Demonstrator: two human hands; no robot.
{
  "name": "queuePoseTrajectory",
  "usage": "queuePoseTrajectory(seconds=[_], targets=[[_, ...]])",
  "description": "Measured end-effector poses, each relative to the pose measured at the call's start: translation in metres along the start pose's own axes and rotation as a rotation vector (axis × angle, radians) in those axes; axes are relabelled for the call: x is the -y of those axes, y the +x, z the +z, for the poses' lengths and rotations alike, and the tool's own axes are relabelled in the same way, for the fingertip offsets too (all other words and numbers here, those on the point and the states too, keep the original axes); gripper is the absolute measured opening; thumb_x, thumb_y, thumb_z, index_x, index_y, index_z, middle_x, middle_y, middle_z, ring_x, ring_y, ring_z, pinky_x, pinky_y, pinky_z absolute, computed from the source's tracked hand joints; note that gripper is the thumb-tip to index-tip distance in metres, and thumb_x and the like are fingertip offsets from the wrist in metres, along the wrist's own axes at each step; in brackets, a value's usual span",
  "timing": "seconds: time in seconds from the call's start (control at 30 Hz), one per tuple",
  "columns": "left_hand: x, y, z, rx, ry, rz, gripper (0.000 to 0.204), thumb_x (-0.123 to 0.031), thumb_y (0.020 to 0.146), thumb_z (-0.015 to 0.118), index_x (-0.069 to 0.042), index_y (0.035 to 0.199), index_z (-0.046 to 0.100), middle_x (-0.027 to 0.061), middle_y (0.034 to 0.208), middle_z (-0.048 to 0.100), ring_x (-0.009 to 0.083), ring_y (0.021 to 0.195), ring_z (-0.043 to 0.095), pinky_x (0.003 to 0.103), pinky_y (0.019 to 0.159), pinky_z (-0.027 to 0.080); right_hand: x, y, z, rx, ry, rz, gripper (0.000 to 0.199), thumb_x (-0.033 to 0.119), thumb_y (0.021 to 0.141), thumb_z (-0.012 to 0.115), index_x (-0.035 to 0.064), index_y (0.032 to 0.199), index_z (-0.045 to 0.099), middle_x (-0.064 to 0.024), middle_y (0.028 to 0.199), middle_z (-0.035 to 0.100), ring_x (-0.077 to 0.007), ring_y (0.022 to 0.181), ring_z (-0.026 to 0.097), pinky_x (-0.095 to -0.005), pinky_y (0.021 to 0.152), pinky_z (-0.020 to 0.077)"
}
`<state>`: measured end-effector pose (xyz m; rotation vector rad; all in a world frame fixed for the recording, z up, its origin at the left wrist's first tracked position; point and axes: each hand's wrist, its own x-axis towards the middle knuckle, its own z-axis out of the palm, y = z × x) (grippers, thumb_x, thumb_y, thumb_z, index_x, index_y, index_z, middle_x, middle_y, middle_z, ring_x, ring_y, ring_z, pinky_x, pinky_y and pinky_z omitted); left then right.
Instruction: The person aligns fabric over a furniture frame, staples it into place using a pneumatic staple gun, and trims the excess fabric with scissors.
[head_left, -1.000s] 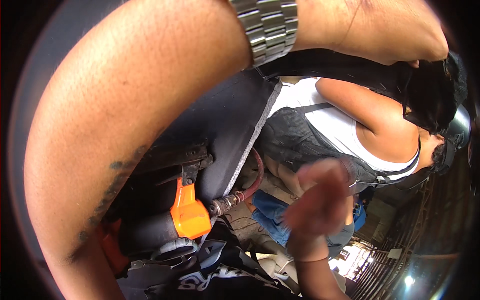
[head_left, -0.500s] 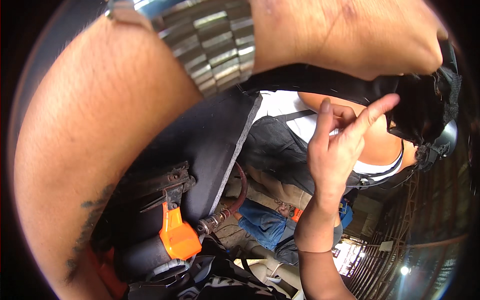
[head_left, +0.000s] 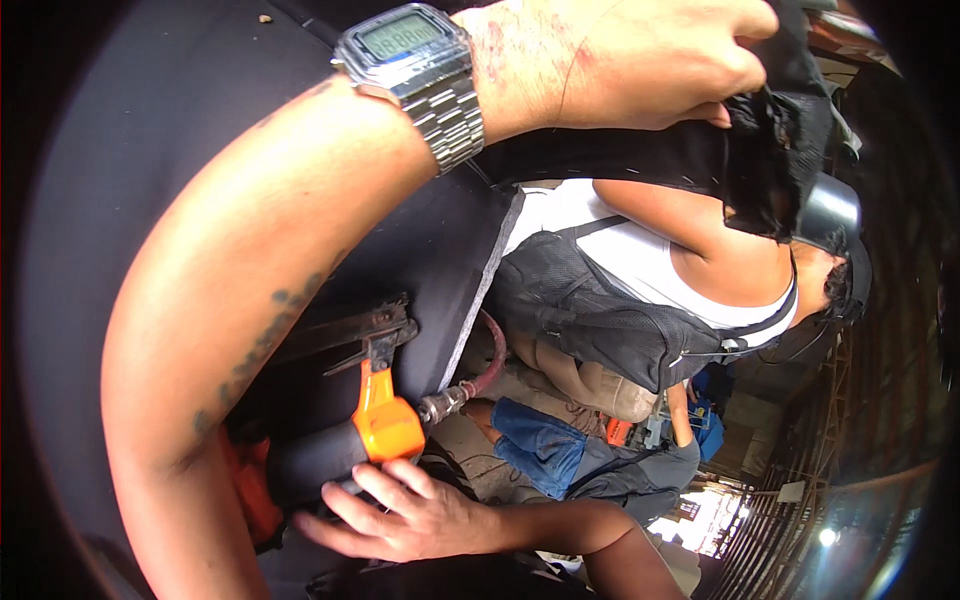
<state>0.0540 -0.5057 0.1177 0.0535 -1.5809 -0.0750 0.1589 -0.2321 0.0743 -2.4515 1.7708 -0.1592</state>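
My left arm, wearing a silver digital wristwatch (head_left: 405, 50), arches up from the lower left. At the top right my left hand (head_left: 650, 60) is closed, its curled fingers gripping the edge of black fabric (head_left: 790, 130). An orange and black air staple gun (head_left: 390, 425) lies on the black-covered surface below that arm. Its dark metal magazine points left, and a brass-coloured coupling joins it to a red hose (head_left: 495, 355). My right hand (head_left: 430, 515) reaches over the gun's black body with fingers spread, touching it but not wrapped round it.
A person in a white top with a black mesh bag (head_left: 590, 290) stands close on the right. Beyond, another person in blue shorts (head_left: 540, 450) is bent over. The black covering's pale frayed edge (head_left: 470, 330) runs beside the hose. Corrugated walls and a bright opening are farther back.
My right hand has dropped from the hanging fabric, where its finger and thumb were raised, to the staple gun. My left hand now shows its fingers on the fabric edge.
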Motion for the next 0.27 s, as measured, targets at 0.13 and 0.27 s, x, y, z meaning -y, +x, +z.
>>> queuePoseTrajectory(seconds=[0.13,0.27], targets=[[-0.003,0.001,-0.005,0.140,-0.039,-0.011,0.018,-0.025,0.074,0.069,-0.008,0.078,0.064,0.0072,0.090,0.056,0.0232,0.095,0.047,0.040,0.083,0.034,0.007,0.024,-0.004,0.048,0.054,0.075,0.040,0.025,0.079,0.051,0.0177,0.118,0.058,-0.0104,0.110,0.049,-0.0259,0.097,0.049,-0.0392,0.082,0.0438],[0.008,0.005,-0.016,0.071,-0.022,0.170,0.015,-0.024,0.072,0.067,-0.012,0.081,0.063,0.0091,0.106,0.050,0.0243,0.102,0.043,0.042,0.089,0.032,0.011,0.046,0.005,0.113,0.032,0.114,0.048,0.017,0.079,0.051,0.0107,0.127,0.049,-0.0156,0.112,0.047,-0.0297,0.099,0.049,-0.0406,0.087,0.0422]])
